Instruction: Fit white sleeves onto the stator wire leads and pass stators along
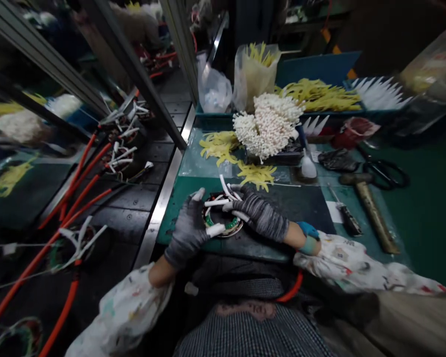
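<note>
In front of me on the green bench mat lies a ring-shaped motor stator [233,230], with green parts around its inner edge. Several white sleeved wire leads [216,203] stick out of its top and sides. My left hand [188,223], in a grey knit glove, grips the stator's left side, its thumb hidden behind the ring. My right hand [263,214], gloved likewise, has its fingers closed on a white sleeve at the ring's upper right. Exactly how the fingertips sit is hard to make out.
Behind the stator are yellow strips [256,174] and a bundle of white cords [269,126]. A hammer [373,208], screwdriver [347,215] and scissors [388,171] lie to the right. On the left runs a conveyor [124,218] with stators and orange cables [69,297], beside metal posts [134,69].
</note>
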